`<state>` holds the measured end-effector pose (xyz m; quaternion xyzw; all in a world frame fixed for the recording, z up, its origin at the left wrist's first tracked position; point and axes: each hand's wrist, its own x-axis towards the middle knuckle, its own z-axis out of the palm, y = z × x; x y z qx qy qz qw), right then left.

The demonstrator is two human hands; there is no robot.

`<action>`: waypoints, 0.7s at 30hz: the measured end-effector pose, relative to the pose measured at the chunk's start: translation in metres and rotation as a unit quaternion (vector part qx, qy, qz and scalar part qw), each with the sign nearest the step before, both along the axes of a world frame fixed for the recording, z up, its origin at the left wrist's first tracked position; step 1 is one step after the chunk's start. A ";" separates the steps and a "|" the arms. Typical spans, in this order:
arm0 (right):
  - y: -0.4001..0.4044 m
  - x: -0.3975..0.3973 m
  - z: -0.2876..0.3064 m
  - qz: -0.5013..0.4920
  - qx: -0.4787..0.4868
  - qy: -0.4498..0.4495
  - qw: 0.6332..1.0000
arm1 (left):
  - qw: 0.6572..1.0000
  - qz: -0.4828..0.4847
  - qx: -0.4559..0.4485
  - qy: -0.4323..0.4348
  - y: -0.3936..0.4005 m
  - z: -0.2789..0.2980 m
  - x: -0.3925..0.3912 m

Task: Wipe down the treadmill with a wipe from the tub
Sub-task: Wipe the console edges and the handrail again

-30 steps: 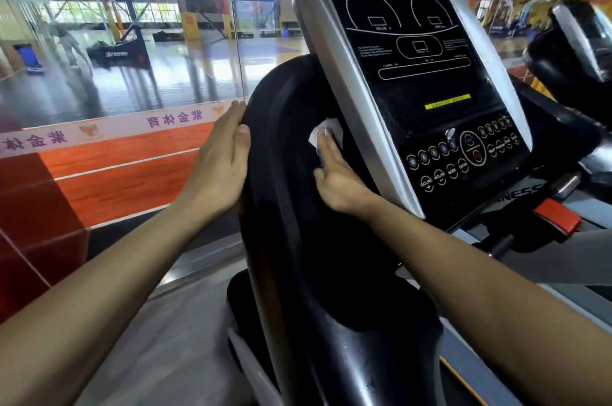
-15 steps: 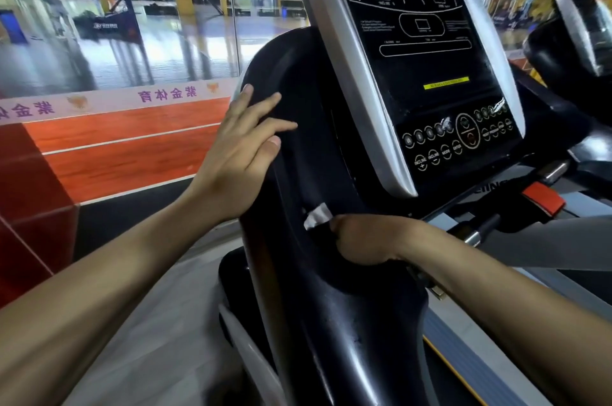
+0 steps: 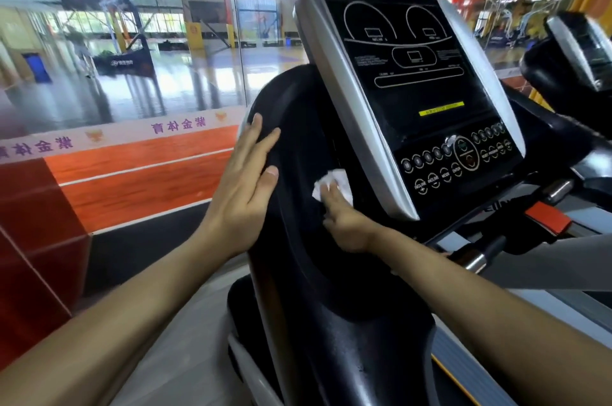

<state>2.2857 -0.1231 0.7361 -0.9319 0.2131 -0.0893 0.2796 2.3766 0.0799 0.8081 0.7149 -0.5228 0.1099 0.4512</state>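
From the head view, the left hand (image 3: 246, 187) lies flat with straight fingers on the rounded left edge of the treadmill (image 3: 308, 273) housing. The right hand (image 3: 344, 220) presses a crumpled white wipe (image 3: 332, 182) under straight fingers into the black recess, just beside the console's (image 3: 410, 101) silver left rim. A glass wall (image 3: 132, 74) stands close on the left; grey floor (image 3: 185, 332) lies open between it and the housing's base.
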 end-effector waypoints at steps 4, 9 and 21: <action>-0.007 0.022 0.036 -0.024 0.058 -0.140 0.988 | 0.998 0.029 -0.019 0.050 -0.001 -0.008 -0.002; 0.044 0.016 0.065 0.096 0.191 -0.207 0.955 | 0.996 0.034 -0.031 0.081 -0.002 -0.012 -0.001; 0.084 -0.002 0.056 0.102 0.273 -0.184 0.939 | 0.981 0.019 -0.106 0.163 -0.007 -0.018 -0.003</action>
